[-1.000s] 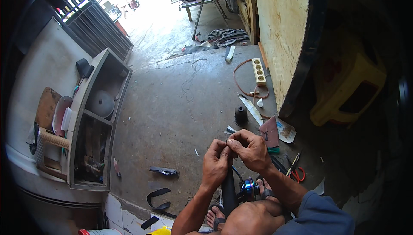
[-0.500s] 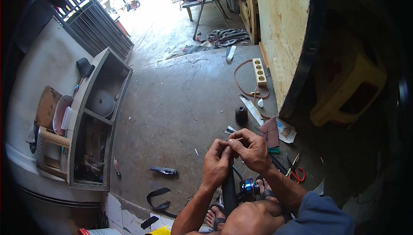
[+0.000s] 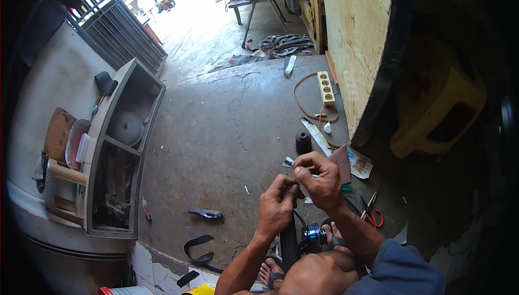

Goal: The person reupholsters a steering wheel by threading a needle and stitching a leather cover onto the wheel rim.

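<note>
My left hand (image 3: pixel 277 204) is closed in a pinch above a dark rod-like shaft (image 3: pixel 290 243) that slants up from beside my knee. My right hand (image 3: pixel 320 182), a little farther off and to the right, is also pinched, its fingertips just apart from the left ones. Whatever thin thing the fingertips hold is too small to make out. A shiny blue-purple round part, like a reel (image 3: pixel 312 235), sits against the shaft's right side. Beyond my right hand stands a cone of black thread (image 3: pixel 303 143).
Right of my hands lie red-handled scissors (image 3: pixel 374 218), a maroon sheet (image 3: pixel 339 162) and a white power strip (image 3: pixel 326 88). A black strap (image 3: pixel 197 249) and a dark folded piece (image 3: pixel 206 214) lie left. A grey cabinet (image 3: pixel 116 154) stands at the left, a wooden panel (image 3: pixel 357 41) at the right.
My right hand has moved up and away from my left, opening a small gap between the fingertips. The left hand has shifted slightly; both stay pinched.
</note>
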`<state>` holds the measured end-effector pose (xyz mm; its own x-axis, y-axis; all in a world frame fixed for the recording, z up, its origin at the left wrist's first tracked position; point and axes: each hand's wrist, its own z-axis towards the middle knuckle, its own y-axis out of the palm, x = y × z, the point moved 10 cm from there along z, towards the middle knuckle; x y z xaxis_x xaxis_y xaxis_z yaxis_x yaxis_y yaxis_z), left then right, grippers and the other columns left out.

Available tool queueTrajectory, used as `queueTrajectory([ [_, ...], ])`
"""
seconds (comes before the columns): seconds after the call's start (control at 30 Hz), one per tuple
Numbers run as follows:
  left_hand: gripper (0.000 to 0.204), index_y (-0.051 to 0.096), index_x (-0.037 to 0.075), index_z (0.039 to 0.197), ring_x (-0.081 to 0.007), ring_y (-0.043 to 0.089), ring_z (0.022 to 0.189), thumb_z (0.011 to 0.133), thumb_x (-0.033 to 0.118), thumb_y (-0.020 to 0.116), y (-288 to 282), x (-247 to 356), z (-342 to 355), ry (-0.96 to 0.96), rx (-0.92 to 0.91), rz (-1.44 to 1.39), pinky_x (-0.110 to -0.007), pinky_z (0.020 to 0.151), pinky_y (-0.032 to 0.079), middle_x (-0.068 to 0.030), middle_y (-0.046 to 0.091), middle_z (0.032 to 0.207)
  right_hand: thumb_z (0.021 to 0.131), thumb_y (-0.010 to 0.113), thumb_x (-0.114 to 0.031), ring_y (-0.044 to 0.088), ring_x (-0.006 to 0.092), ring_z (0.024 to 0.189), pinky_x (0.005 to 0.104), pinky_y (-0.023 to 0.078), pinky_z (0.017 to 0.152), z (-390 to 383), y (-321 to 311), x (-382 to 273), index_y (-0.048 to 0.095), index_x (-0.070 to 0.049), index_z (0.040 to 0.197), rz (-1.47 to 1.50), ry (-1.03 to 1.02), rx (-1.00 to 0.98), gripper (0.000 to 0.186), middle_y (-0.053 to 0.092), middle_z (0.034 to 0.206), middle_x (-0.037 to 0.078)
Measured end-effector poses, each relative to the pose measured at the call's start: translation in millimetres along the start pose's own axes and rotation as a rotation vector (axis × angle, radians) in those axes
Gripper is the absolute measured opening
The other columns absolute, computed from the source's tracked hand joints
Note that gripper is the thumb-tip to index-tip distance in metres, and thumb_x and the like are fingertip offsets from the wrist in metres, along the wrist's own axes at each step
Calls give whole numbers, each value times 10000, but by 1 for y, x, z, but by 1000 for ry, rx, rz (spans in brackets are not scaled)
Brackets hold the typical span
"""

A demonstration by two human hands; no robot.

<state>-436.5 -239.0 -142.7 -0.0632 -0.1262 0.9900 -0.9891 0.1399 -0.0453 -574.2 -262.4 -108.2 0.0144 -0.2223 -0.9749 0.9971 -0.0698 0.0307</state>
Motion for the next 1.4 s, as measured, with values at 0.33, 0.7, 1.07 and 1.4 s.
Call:
queueTrajectory([
  [0.33, 109, 597, 22, 1084, -71, 569, 701, 1034, 112, 561, 3, -2, 1, -47, -40, -11, -223, 648, 474, -61, 698, 861, 991, 611, -165, 613, 86, 759, 245, 494, 743, 15, -60, 23, 670, -5, 1014, 235, 107, 232, 172, 697, 879, 62],
  [0.7, 372, 539, 0, 1334, -112, 659, 717, 967, -58, 550, -1, 25, -1, 106, -37, 257, -240, 634, 541, -174, 538, 1327, 1000, 585, -137, 631, 86, 772, 242, 535, 678, 15, -116, 32, 629, -27, 995, 253, 124, 310, 118, 642, 866, 32],
  [1.07, 455, 484, -13, 1377, -185, 729, 729, 936, -96, 560, -50, 80, -3, 149, -26, 275, -286, 624, 597, -171, 555, 1239, 1000, 582, -144, 607, 92, 732, 242, 520, 667, 18, -160, 39, 627, -15, 1038, -34, 132, 498, 142, 630, 859, 33],
  [1.4, 371, 587, 49, 1234, -156, 696, 710, 888, 0, 711, -4, 148, -6, 515, -71, 751, -289, 639, 546, -77, 680, 824, 816, 796, -131, 666, 278, 1046, 446, 458, 1005, -6, 9, -83, 705, -57, 1117, -532, -534, -338, 324, 706, 1047, 115],
])
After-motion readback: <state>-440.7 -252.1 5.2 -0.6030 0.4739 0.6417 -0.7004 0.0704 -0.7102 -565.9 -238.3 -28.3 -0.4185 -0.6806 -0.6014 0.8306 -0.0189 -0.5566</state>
